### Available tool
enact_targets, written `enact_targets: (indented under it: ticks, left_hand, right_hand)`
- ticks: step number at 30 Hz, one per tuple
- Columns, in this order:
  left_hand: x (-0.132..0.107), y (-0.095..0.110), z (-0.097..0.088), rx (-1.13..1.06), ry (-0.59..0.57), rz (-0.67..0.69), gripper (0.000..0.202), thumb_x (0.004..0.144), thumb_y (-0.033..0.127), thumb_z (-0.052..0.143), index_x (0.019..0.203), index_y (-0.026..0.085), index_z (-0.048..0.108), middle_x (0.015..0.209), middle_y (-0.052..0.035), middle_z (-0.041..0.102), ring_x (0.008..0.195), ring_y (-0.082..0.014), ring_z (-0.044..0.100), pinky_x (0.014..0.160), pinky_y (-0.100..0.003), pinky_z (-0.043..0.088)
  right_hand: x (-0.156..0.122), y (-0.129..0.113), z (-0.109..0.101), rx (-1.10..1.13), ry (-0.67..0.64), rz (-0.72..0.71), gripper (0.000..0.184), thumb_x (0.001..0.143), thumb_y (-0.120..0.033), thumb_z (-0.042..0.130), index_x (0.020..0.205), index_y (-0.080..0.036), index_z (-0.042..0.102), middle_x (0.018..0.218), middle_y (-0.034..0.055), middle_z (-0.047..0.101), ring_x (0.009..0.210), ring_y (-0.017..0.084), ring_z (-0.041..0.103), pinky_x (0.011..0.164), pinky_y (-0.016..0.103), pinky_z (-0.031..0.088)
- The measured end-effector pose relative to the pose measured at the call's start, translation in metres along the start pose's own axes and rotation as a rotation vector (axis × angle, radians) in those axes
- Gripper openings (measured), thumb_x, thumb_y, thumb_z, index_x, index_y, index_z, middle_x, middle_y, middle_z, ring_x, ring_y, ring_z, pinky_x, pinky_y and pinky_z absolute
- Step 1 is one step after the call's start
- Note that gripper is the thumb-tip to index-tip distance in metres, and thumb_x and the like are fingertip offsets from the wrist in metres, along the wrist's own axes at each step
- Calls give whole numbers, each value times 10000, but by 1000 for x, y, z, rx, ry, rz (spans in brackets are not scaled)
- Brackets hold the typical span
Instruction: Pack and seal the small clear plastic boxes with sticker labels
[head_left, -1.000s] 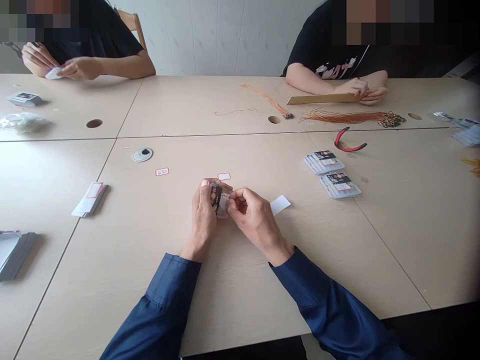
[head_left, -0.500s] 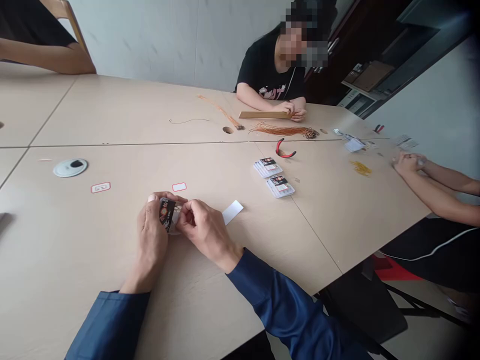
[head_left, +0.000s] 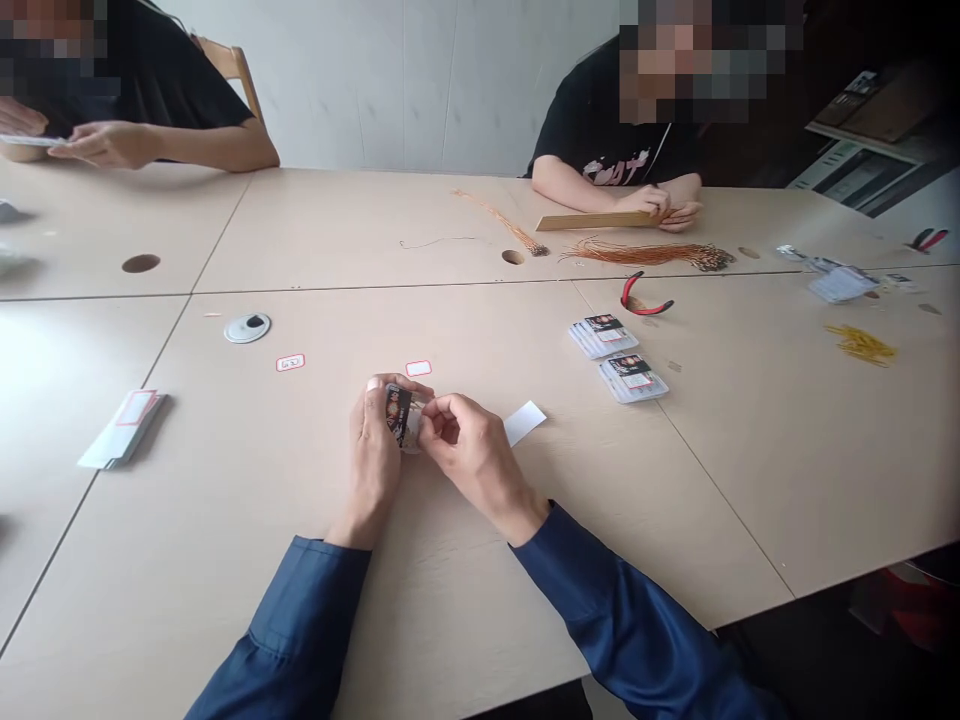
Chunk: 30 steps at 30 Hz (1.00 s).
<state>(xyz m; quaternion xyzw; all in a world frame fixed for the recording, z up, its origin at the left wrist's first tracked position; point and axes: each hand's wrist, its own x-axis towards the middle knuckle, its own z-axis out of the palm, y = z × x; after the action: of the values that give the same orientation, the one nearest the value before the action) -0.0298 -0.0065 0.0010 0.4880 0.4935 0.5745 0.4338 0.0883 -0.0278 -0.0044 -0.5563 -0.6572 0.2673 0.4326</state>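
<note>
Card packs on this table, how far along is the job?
Two stacks of packs look finished. In progress: the left hand and right hand hold one card pack. Probably left: the white slip and red-edged labels lying loose on the table.
</note>
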Motion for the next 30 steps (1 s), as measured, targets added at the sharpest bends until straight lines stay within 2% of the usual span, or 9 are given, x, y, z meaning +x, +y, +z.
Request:
enact_targets:
  ticks: [8, 16, 23, 27, 30]
  left_hand:
    - [-2, -4, 0, 21, -18, 12, 414, 1019, 415, 319, 827, 195, 613, 806, -33, 658, 695, -138, 594, 653, -242, 470]
    - [-2, 5, 1, 20, 25, -35, 444, 1027, 383, 293, 783, 191, 611, 785, -43, 680, 695, -142, 619, 662, -241, 490]
    - [-1, -2, 1, -26, 86, -50, 472, 1019, 450, 318, 784, 189, 632, 810, -38, 685, 719, -138, 624, 683, -237, 489]
    - [-1, -3, 1, -32, 101, -54, 457, 1013, 434, 323, 774, 189, 626, 803, -36, 687, 721, -137, 631, 689, -235, 489]
    - [0, -3, 1, -86, 98, -87, 443, 1003, 439, 334, 774, 189, 618, 787, -40, 693, 699, -143, 641, 671, -243, 497]
  right_hand:
    - [1, -3, -1, -162, -56, -6, 90, 915, -240, 566, 828, -214, 562, 840, 22, 702, 716, 161, 642, 634, 264, 460]
    - [-2, -3, 1, -166, -47, -44, 76, 906, -219, 546, 830, -211, 548, 845, 27, 696, 693, 160, 640, 609, 260, 454]
    - [-2, -5, 3, -230, -42, -73, 86, 915, -225, 532, 831, -212, 545, 839, 37, 701, 688, 161, 641, 602, 261, 460]
    - [-2, -6, 4, -259, -32, -95, 86, 912, -220, 529, 828, -212, 543, 813, 34, 694, 670, 161, 636, 588, 267, 449]
    - [-3, -6, 4, -199, -20, -86, 76, 905, -227, 536, 831, -214, 549, 818, 28, 692, 678, 158, 636, 598, 266, 464]
